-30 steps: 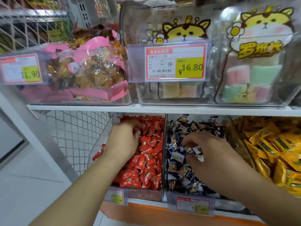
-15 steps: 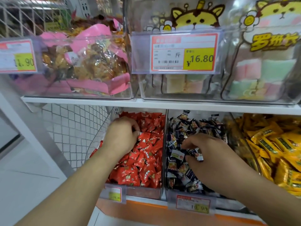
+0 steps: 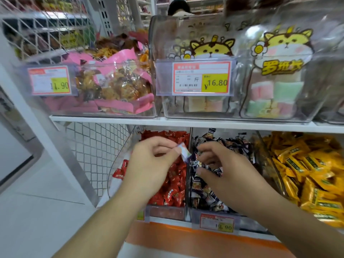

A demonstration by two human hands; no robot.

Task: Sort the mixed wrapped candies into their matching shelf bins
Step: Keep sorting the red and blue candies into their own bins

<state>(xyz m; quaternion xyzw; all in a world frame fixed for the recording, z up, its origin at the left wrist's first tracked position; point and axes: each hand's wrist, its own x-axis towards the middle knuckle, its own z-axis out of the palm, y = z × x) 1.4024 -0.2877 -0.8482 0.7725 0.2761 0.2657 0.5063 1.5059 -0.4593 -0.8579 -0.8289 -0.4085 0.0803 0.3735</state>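
Fingers (image 3: pixel 172 150) of my left hand (image 3: pixel 149 164) pinch 1 small pale candy (image 3: pixel 183 152), right above the thin wall (image 3: pixel 187 183) that splits the red bin from the dark bin. I will use that wall as my marker. My right hand (image 3: pixel 223 170) sits just right of the wall, low over the dark candies (image 3: pixel 208 192). Its fingers are curled, but I cannot tell if they hold a piece or only dig among the wrappers.

I think I am in the middle of a move: 1 stray piece is picked out and is on its way to its own bin. Next I need to bring it fully over the matching bin and let go, with no push on its neighbours.

Left of the wall lie the red candies (image 3: pixel 173 183). Well right of the wall lie the yellow candies (image 3: pixel 307 174), cut off by the frame edge. Above the wall runs the white shelf (image 3: pixel 111 120) with clear boxes and a price tag (image 3: pixel 201 78) that reads 16.80.

Hard to see: the pinched wrapper is blurred, so I cannot read its colour well. My arms hide the front of both near bins.
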